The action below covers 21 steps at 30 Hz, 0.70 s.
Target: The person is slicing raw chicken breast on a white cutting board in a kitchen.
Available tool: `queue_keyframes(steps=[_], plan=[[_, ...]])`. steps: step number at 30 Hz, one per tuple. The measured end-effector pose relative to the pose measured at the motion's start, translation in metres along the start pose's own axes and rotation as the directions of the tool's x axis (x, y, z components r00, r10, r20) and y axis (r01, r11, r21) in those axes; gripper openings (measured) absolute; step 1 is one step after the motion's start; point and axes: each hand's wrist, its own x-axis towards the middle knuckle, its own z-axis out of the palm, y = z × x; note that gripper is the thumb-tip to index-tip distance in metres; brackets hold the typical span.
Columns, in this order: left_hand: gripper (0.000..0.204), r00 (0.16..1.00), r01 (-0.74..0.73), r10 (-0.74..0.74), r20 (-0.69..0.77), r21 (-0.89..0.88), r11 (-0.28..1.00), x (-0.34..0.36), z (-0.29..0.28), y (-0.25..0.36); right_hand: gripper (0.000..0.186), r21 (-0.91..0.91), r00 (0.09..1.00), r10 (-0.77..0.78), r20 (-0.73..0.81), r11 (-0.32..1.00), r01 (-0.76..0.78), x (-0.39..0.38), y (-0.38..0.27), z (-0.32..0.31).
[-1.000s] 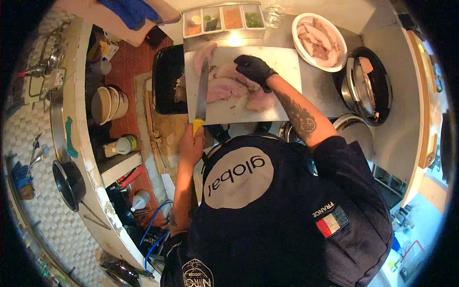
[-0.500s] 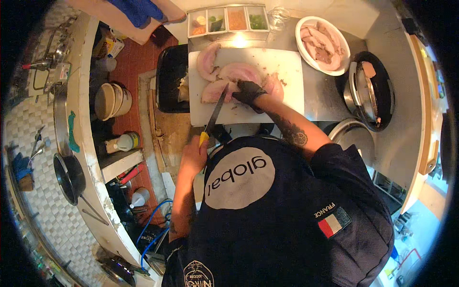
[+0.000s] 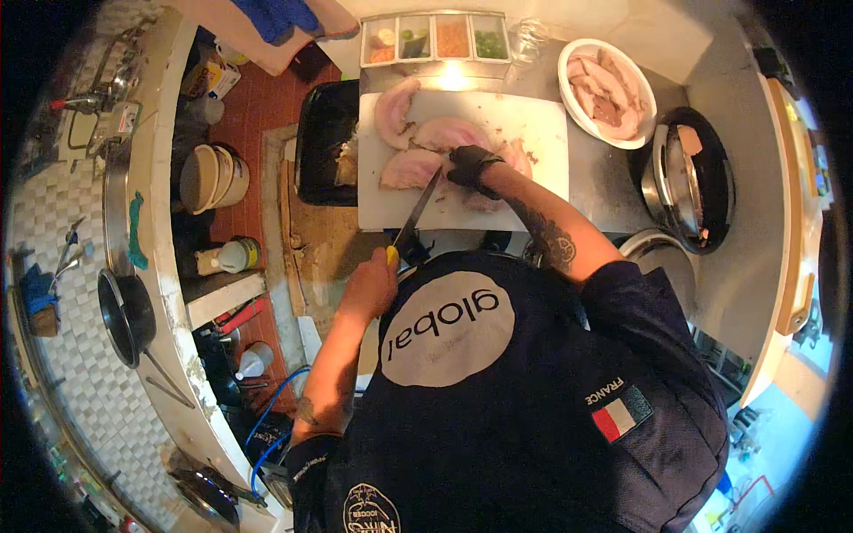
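Observation:
My left hand [image 3: 373,284] is closed on the yellow handle of a long knife [image 3: 418,210], its blade tip among the pink meat slices by my gloved fingers. My right hand [image 3: 474,167], in a black glove, has its fingers curled down on the meat, gripping it just right of the blade. Several pink slices [image 3: 409,169] lie on the white cutting board [image 3: 542,195], one curved piece [image 3: 391,111] at its upper left. My right fingertips are partly hidden.
Behind the board stands a steel holder [image 3: 434,62] of chopped ingredients. A white bowl [image 3: 607,93] of meat and steel and black pans [image 3: 675,182] are at right. A black tray [image 3: 315,151] adjoins the board's left; buckets [image 3: 213,178] sit on a shelf further left.
My right hand has come down from the board's upper part to the middle slices. The knife has swung from upright at the left to a slant, its tip beside my right fingers.

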Motion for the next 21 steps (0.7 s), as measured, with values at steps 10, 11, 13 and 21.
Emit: queue_keyframes(steps=[10,11,13,21], plan=[[0.034,0.989,0.083,-0.096,0.116,0.115,0.99,-0.008,-0.021,0.019,0.026,-0.046,0.812,-0.45,-0.371,0.883,0.468,-0.029,-0.065,-0.072],[0.033,0.989,0.076,-0.092,0.119,0.128,0.989,-0.009,-0.02,0.019,0.024,-0.051,0.82,-0.448,-0.357,0.886,0.461,-0.026,-0.063,-0.071],[0.031,0.993,0.057,-0.071,0.099,0.138,0.989,-0.012,-0.022,0.021,0.024,-0.032,0.876,-0.404,-0.265,0.911,0.411,-0.011,-0.052,-0.07],[0.031,0.992,0.086,-0.094,0.079,0.105,0.991,-0.031,-0.014,-0.006,0.028,-0.06,0.979,-0.168,0.118,0.983,0.176,-0.109,-0.123,-0.152]])
